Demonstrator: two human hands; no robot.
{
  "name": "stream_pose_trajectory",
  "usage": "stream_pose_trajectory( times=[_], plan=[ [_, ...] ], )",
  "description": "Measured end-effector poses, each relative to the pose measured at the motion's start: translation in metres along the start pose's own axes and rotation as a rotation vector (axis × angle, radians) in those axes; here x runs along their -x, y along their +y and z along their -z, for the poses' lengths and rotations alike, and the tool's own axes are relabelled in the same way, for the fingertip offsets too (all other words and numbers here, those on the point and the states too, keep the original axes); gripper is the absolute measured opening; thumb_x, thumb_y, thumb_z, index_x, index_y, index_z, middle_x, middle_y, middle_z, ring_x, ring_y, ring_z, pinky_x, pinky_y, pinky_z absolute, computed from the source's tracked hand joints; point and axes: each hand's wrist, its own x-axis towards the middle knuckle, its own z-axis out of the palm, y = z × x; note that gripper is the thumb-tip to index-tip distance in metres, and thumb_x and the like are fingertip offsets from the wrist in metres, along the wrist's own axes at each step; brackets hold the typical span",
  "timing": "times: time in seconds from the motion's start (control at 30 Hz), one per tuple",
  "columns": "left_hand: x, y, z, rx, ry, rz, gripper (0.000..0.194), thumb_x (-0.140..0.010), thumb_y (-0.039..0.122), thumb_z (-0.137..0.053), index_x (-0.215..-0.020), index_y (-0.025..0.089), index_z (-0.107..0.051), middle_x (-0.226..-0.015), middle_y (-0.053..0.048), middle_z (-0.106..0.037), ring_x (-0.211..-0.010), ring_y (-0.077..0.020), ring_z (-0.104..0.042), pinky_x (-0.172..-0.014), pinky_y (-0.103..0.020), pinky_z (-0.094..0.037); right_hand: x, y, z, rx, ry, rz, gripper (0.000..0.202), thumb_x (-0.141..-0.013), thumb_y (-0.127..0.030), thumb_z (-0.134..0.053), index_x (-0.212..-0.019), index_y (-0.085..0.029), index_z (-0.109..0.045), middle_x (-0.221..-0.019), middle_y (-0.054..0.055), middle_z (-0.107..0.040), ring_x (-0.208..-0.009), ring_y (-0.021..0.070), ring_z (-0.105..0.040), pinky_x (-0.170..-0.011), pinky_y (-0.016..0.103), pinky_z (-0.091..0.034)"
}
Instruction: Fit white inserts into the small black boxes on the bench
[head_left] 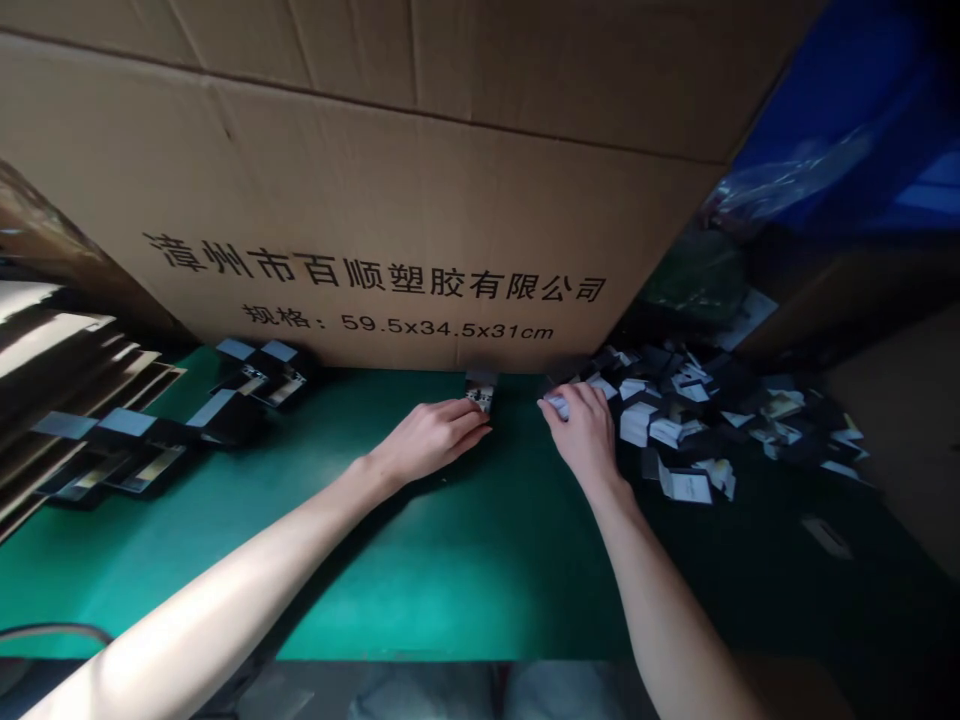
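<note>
My left hand [442, 435] reaches to the middle of the table, its fingers closed at the near edge of a small black box [481, 388]. Printed markings show on the part of the box above my fingertips, which hide the rest. To the right, my right hand [589, 432] has its fingers curled round a small white piece [558, 404] at the left edge of a heap. Only a bit of this piece shows, so its kind is unclear. The heap [679, 430] consists of many small black-and-white pieces, some like folded papers.
A large cardboard carton [390, 200] with printed lettering stands behind the green table [435, 560]. Several black boxes [146, 460] sit in groups at the left, near stacked cardboard sheets [82, 370]. A blue surface [862, 110] is at the upper right.
</note>
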Motion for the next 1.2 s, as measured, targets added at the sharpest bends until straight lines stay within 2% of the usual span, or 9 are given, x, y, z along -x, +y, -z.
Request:
stream_pose_trajectory(
  times=[0.17,0.3,0.5,0.63,0.8,0.9,1.0,1.1,1.2],
  plan=[
    [0.007,-0.018,0.008,-0.029,0.108,0.062,0.031,-0.111,0.027,-0.05,-0.094,0.015,-0.074,-0.083,-0.006,-0.072,-0.068,-0.0155,-0.067,-0.06,-0.026,-0.051,0.0,0.001,-0.004,-0.004,0.047,0.006,0.019,-0.104,-0.035,-0.063,-0.095,-0.022,-0.073,-0.1,0.009,-0.07,-0.096,0.027,-0.059,-0.087,0.041,-0.046],
    [0.011,-0.034,0.009,0.092,0.158,0.27,0.028,-0.11,0.03,-0.052,-0.105,0.013,-0.074,-0.089,-0.006,-0.07,-0.069,-0.0151,-0.066,-0.063,-0.027,-0.052,-0.002,-0.002,-0.007,-0.028,0.088,0.067,0.024,-0.105,-0.035,-0.063,-0.085,-0.023,-0.07,-0.09,0.007,-0.069,-0.088,0.024,-0.058,-0.085,0.038,-0.046],
    [0.014,-0.036,0.009,0.222,-0.098,0.285,0.041,-0.109,0.045,-0.054,-0.135,0.017,-0.071,-0.122,-0.011,-0.068,-0.095,-0.0208,-0.073,-0.079,-0.032,-0.058,-0.005,-0.018,0.002,-0.164,0.205,0.214,0.034,-0.104,-0.022,-0.061,-0.071,-0.023,-0.056,-0.066,-0.001,-0.056,-0.066,0.0146,-0.052,-0.069,0.029,-0.043],
    [0.015,-0.033,0.009,0.213,-0.163,0.275,0.045,-0.11,0.05,-0.053,-0.138,0.021,-0.071,-0.12,-0.01,-0.067,-0.087,-0.0192,-0.072,-0.075,-0.032,-0.057,0.001,-0.038,0.007,-0.31,0.065,0.331,0.026,-0.103,-0.017,-0.062,-0.077,-0.021,-0.061,-0.068,-0.002,-0.06,-0.059,0.0102,-0.052,-0.06,0.026,-0.041],
    [0.013,-0.026,0.007,0.231,-0.201,0.23,0.044,-0.111,0.05,-0.05,-0.14,0.023,-0.071,-0.113,-0.009,-0.069,-0.085,-0.0194,-0.072,-0.072,-0.031,-0.054,0.008,-0.049,0.003,-0.406,-0.25,0.293,0.013,-0.1,-0.029,-0.069,-0.108,-0.02,-0.074,-0.095,0.003,-0.074,-0.069,0.0117,-0.066,-0.061,0.024,-0.049],
    [0.009,-0.022,0.005,0.332,-0.141,0.317,0.038,-0.109,0.047,-0.055,-0.121,0.018,-0.074,-0.106,-0.008,-0.071,-0.084,-0.0185,-0.07,-0.071,-0.03,-0.053,0.009,-0.048,0.0,-0.393,-0.333,0.288,0.014,-0.102,-0.03,-0.067,-0.11,-0.021,-0.076,-0.101,0.005,-0.075,-0.085,0.0167,-0.073,-0.073,0.026,-0.056],
    [0.007,-0.023,0.006,0.406,-0.042,0.505,0.038,-0.102,0.054,-0.063,-0.107,0.016,-0.069,-0.098,-0.007,-0.073,-0.078,-0.0182,-0.067,-0.068,-0.03,-0.053,0.011,-0.048,-0.003,-0.422,-0.313,0.287,0.017,-0.107,-0.026,-0.062,-0.105,-0.022,-0.079,-0.098,0.005,-0.074,-0.087,0.0172,-0.074,-0.079,0.027,-0.058],
    [0.006,-0.025,0.008,0.474,-0.013,0.605,0.057,-0.092,0.064,-0.073,-0.123,0.017,-0.063,-0.117,-0.012,-0.075,-0.098,-0.0251,-0.072,-0.078,-0.035,-0.059,0.013,-0.052,-0.004,-0.501,-0.277,0.275,0.019,-0.108,-0.026,-0.061,-0.109,-0.022,-0.08,-0.098,0.006,-0.075,-0.085,0.0168,-0.074,-0.078,0.027,-0.059],
    [0.006,-0.026,0.011,0.568,-0.116,0.58,0.092,-0.086,0.068,-0.079,-0.158,0.021,-0.045,-0.142,-0.016,-0.069,-0.124,-0.0328,-0.069,-0.097,-0.044,-0.06,0.016,-0.056,-0.005,-0.541,-0.271,0.281,0.02,-0.108,-0.024,-0.06,-0.109,-0.02,-0.08,-0.099,0.006,-0.075,-0.085,0.0174,-0.075,-0.077,0.028,-0.06]
  ],
)
